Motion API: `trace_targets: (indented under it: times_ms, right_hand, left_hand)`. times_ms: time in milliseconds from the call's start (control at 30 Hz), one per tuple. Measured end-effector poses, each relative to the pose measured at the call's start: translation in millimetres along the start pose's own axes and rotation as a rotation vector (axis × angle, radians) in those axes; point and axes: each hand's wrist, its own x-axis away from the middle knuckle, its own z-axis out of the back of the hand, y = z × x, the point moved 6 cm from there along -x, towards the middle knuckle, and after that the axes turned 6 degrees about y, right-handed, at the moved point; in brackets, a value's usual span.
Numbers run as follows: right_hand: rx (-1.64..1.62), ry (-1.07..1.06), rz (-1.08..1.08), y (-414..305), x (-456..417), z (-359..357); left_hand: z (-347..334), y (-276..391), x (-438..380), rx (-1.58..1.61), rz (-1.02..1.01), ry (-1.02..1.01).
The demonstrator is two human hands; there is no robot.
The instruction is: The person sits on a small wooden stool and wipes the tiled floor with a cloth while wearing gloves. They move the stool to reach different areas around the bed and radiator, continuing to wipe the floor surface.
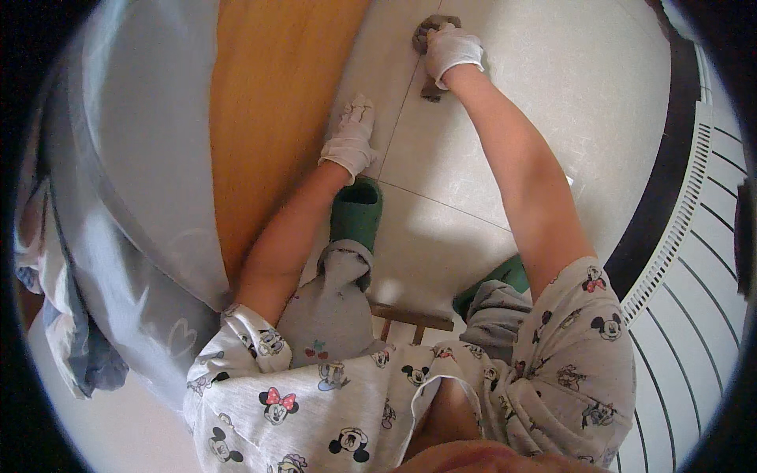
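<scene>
A thin white glove covers my right hand point(454, 52), which reaches far forward and low over the pale tiled floor point(449, 195). Its fingers grip a crumpled grey-brown cloth point(429, 34) against the tiles. One end of the cloth trails out below the wrist. My left hand point(353, 133), gloved in white too, is low beside the wooden panel point(278, 118), just beyond the toe of a green clog point(356, 213). I see nothing held in it, but its fingers are bunched and their pose is unclear.
A grey cover point(148, 118) hangs along the left, with a bundle of fabric point(77, 331) at its edge. On the right a white slatted radiator point(680, 284) stands behind a dark baseboard point(662, 159). Below me is a wooden stool point(414, 316); the other green clog point(508, 272) is beside it.
</scene>
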Motion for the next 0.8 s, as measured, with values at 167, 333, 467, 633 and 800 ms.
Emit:
trace_targets:
  times_ms: [167,333,467,633,800]
  right_hand:
    - [-0.021,-0.048,0.106,-38.0,49.5,-49.8]
    - [0.074,-0.165,0.292,-81.8,131.4,-65.9]
    - [0.053,0.146,0.273,-52.2,96.5,-50.8]
    - [-0.028,0.16,-0.095,22.0,4.8,-5.5]
    - [-0.142,0.298,-0.211,120.2,61.6,-37.9]
  left_hand:
    - [4.6,2.4,-1.2,-0.096,0.014,0.007]
    - [-4.8,-10.5,-0.2,-0.082,-0.037,0.008]
    - [-1.2,-4.7,8.2,-0.039,-0.021,0.017]
    - [2.9,-10.3,10.8,-0.019,0.0,0.002]
    - [0.7,-5.8,7.4,-0.007,-0.002,-0.023]
